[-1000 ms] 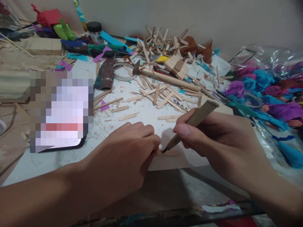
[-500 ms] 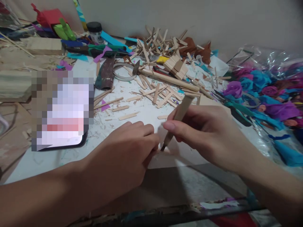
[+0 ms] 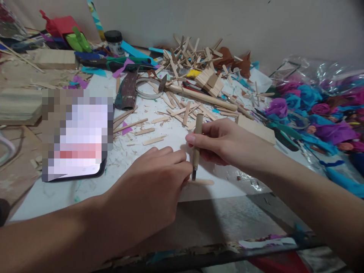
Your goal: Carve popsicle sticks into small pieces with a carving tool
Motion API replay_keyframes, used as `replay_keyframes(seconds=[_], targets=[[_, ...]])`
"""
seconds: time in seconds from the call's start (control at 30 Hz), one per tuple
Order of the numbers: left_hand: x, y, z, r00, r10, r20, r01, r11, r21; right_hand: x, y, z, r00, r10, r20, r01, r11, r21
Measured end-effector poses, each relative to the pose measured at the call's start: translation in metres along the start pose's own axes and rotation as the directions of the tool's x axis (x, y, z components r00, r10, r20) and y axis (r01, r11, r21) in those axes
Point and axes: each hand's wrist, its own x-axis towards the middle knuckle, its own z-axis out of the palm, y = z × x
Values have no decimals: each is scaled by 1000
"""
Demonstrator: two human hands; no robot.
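Note:
My right hand (image 3: 217, 142) grips a chisel (image 3: 196, 149) with a wooden handle and a short dark metal blade. The tool stands nearly upright, its tip meeting a popsicle stick (image 3: 207, 182) that lies flat on the white paper (image 3: 241, 185). Closed over the stick's left end is my left hand (image 3: 159, 174), which hides that part of it. The stick's rounded right end sticks out beyond the blade.
A phone (image 3: 82, 144) stands at the left. Behind my hands lie a hammer (image 3: 199, 94), a tape roll (image 3: 149, 88) and a heap of popsicle sticks (image 3: 190, 53). Green-handled pliers (image 3: 284, 132) and crepe-paper flowers (image 3: 321, 110) are at the right, near a wooden block (image 3: 254, 129).
My right hand has shifted left and turned the chisel from a rightward slant to almost upright. More of the stick's right end now shows. My left hand stays in place.

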Motion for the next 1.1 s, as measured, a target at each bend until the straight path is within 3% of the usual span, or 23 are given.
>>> replay_keyframes(seconds=[0.2, 0.47, 0.67, 0.77, 0.9, 1.0, 1.03, 1.07, 1.1], targets=[[0, -1, 1, 999, -16, 30, 15, 1000, 4, 10, -7, 4, 994, 99, 40, -104, 987, 123], [-1, 0, -1, 999, -6, 41, 6, 1000, -4, 10, -2, 9, 991, 134, 5, -131, 960, 249], [0, 0, -2, 995, -55, 86, 56, 998, -11, 6, 5, 9, 994, 94, -51, -73, 945, 319], [-1, -1, -1, 988, -94, 121, 97, 995, -19, 3, 5, 0, 984, 24, -178, 40, 936, 349], [-2, -4, 0, 984, -133, 119, 141, 988, -59, -20, 7, -6, 922, -149, -358, 248, 936, 248], [-3, -5, -1, 988, -114, 104, 122, 989, -84, -54, 16, 4, 859, -264, -438, 339, 935, 101], [-3, -5, -2, 989, -100, 107, 110, 990, -88, -67, 21, 8, 826, -308, -472, 363, 931, 28], [-3, -5, -2, 990, -88, 111, 98, 991, -88, -79, 27, 13, 778, -382, -499, 351, 923, -160], [-4, -6, -2, 991, -77, 113, 87, 992, -88, -89, 32, 17, 708, -482, -516, 363, 876, -318]])
